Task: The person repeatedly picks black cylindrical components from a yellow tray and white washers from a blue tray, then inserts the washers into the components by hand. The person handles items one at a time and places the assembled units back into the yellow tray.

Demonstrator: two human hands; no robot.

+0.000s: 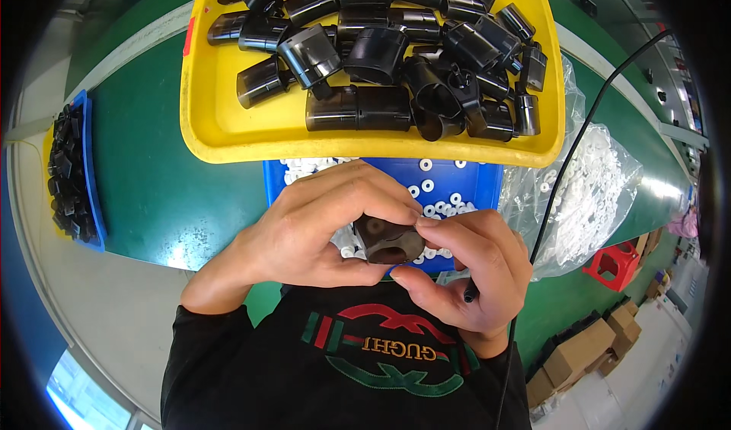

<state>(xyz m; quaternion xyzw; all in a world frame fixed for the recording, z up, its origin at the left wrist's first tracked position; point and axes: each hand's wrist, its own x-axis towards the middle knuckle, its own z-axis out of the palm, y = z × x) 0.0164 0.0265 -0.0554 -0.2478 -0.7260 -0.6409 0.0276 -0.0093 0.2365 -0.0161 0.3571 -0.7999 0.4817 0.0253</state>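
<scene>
1. We have our left hand clamped, thumb and fingers, around a hollow, smoky-black plastic piece, held above a blue plastic tray of small white rings.
2. Our right hand is curled, its index fingertip at the piece's right edge (whether it grips, we cannot tell).
3. On the far side, we see a yellow plastic tray heaped with similar dark pieces.

The yellow tray, its far side cut off, hides part of the blue tray, and the left hand partly covers the dark piece
</scene>
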